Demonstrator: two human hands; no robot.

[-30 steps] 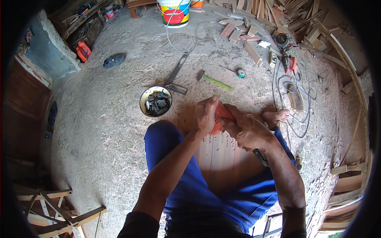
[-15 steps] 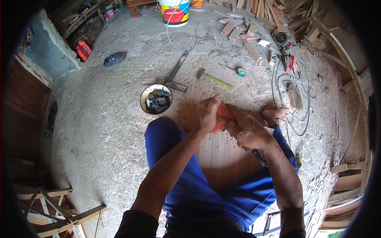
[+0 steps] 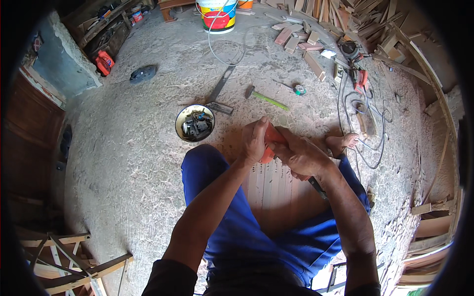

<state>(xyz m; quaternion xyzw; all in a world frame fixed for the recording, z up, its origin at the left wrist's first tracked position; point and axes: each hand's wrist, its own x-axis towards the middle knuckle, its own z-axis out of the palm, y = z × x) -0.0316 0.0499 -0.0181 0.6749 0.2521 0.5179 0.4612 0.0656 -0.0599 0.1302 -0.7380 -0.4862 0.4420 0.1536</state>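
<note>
Between my bent knees lies a panel of pale wooden strips (image 3: 269,192), dotted with rows of small dark marks. Over its far end I hold an orange handheld power tool (image 3: 267,157) with a black cord end (image 3: 317,187). My left hand (image 3: 254,141) is closed round its front left side, thumb on top. Wrapped round its body from the right is my right hand (image 3: 302,157). Both hands hide most of the tool, so its exact kind and working end cannot be made out.
Ahead lie an enamel bowl (image 3: 195,123) of metal parts, a try square (image 3: 220,93), a green-handled hammer (image 3: 266,98) and a tape measure (image 3: 299,90). At right are looped cables (image 3: 382,143) and a red power tool (image 3: 361,81). Wood offcuts (image 3: 311,59) lie farther off.
Both hands and the orange power tool have shifted slightly left across the wooden panel. The grip stays the same, and the things on the floor have not moved.
</note>
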